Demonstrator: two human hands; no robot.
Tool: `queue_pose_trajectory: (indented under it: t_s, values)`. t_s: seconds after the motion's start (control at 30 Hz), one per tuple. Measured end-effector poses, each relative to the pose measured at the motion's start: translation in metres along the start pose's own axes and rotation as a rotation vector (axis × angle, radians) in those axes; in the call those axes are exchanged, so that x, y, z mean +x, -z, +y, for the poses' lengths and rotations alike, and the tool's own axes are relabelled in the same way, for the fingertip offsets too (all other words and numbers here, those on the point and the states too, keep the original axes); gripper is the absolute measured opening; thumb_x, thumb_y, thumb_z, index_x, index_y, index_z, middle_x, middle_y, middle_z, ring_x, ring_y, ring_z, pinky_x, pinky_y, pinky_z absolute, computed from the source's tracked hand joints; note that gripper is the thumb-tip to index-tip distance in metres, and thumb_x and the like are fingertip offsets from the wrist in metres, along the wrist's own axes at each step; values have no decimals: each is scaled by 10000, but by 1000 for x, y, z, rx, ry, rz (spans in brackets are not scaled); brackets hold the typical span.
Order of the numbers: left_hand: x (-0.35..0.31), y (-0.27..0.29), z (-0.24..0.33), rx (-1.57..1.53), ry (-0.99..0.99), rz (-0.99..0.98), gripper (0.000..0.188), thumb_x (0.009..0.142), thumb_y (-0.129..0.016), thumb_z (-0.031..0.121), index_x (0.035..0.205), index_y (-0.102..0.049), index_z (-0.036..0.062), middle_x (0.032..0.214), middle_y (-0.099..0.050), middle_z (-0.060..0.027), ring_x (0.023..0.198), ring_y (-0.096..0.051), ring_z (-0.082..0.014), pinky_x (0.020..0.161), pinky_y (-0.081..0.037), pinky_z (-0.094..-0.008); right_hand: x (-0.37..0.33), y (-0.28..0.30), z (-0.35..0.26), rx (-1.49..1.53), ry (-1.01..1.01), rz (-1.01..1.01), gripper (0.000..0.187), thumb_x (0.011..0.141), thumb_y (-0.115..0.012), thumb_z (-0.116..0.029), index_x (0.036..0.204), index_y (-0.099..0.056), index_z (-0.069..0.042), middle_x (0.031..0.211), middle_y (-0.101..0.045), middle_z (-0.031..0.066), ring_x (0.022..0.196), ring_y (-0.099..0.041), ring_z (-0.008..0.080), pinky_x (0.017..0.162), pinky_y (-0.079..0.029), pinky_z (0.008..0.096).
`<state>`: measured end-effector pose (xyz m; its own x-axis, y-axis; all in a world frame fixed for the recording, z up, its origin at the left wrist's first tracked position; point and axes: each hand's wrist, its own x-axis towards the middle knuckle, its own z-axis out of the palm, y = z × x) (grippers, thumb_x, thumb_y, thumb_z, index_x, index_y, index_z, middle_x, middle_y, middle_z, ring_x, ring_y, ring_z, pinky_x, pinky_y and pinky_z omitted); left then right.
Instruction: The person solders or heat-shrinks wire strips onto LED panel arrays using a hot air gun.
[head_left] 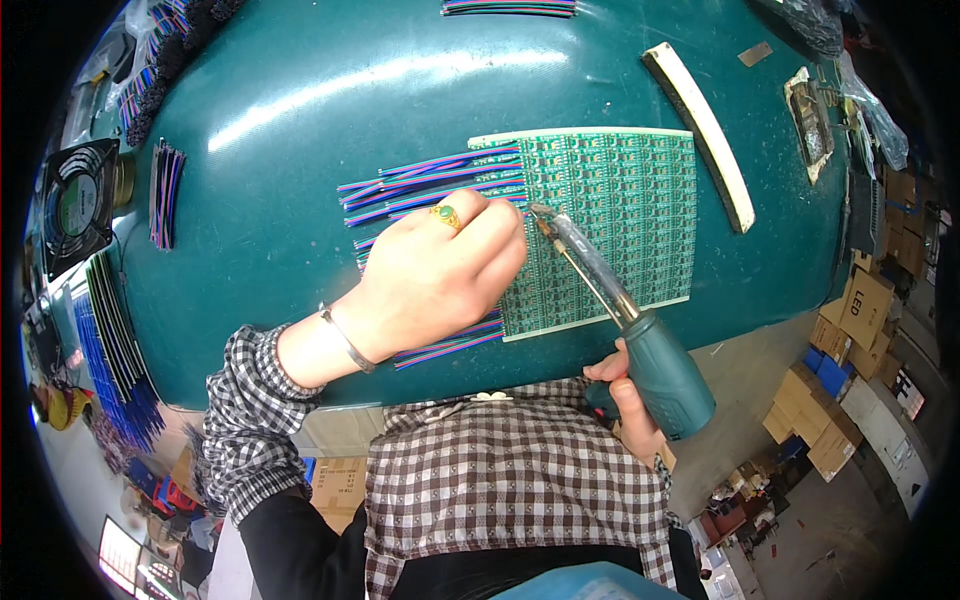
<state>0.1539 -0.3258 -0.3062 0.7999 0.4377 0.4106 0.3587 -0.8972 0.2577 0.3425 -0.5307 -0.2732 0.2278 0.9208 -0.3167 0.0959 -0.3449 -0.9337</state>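
Note:
A panel of small green circuit boards (620, 220) lies on the green tabletop. Bundles of thin coloured wires (420, 178) run to its left edge. My left hand (445, 265) is closed over these wires at that edge, its fingertips partly hidden beneath the knuckles. My right hand (630, 405), partly covered by the tool, grips a green soldering gun (668, 380). The gun's metal tip (540, 212) reaches the panel's left edge, right beside my left fingers.
A curved white-topped strip (700, 135) lies right of the panel, with a worn metal-like block (808, 125) beyond it. More wire bundles (167, 195) lie at left, near a black fan (80, 205). Cardboard boxes (862, 310) stand off the table at right.

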Motion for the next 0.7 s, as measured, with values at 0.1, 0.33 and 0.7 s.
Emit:
queue_pose_trajectory:
  t_s: [0.1,0.33,0.7]
  values:
    - [-1,4,0,0,12,-15,101,688,-618,124,777,-594,84,820,-480,-20,737,-536,-139,541,-477,-250,3,0,-9,25,-36,-22,495,936,-601,-177,1292,-425,118,910,-582,111,869,-616,234,820,-563,428]
    - [0,7,1,-6,10,-64,202,685,-626,103,879,-627,46,860,-532,-28,751,-565,-146,572,-486,-250,-2,2,-4,64,-21,-6,502,952,-597,-204,1314,-420,95,984,-588,117,938,-617,242,828,-566,441]
    - [1,10,0,-37,29,-136,306,678,-632,79,974,-666,10,903,-590,-34,767,-598,-153,605,-504,-259,-1,3,-10,87,-22,-54,459,975,-559,-184,1319,-411,82,1047,-577,128,986,-611,244,884,-555,442]
